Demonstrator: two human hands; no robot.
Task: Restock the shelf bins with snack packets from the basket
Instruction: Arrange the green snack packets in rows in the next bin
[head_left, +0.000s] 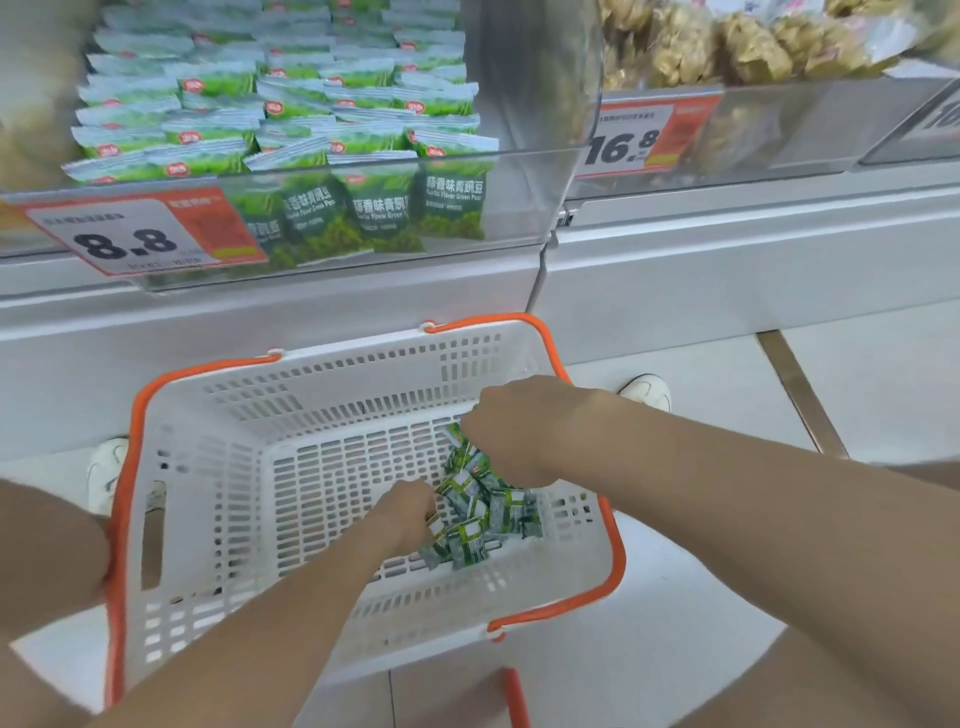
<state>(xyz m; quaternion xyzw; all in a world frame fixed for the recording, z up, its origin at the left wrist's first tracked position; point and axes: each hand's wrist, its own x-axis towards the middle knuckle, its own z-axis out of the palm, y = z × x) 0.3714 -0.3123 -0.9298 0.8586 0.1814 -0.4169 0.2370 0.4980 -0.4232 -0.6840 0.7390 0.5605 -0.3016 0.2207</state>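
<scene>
Both left hand (408, 512) and right hand (519, 428) clutch bunched packets (485, 517).

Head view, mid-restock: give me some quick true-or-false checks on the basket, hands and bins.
1. The left hand and right hand both reach the green packets in the basket. True.
2. The basket is full to its rim. False: only a small pile lies on its floor, toward the right.
3. The bin above the basket, stocked with green pea packs, carries an 8.8 tag. True.
4. The basket's handles are blue. False: they are orange.
5. The neighbouring bin holds green packs too. False: it holds tan snacks.
</scene>
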